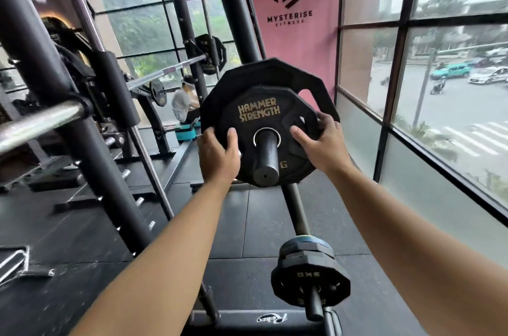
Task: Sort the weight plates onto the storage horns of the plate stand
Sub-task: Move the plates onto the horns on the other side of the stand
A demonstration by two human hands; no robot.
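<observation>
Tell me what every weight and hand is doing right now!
Hammer Strength plate: threaded on the upper horn, gripped at both sides.
Bigger plate: on the same horn, right behind it.
Left hand: grips the plate's left edge.
Right hand: grips its right edge.
Small plates: stacked on the lower horn.

We are finding open air between upper horn [265,160] and window frame [388,127]; a slanted rack post [118,198] is crowding the left, a loaded lower horn [313,305] jutting below.
</observation>
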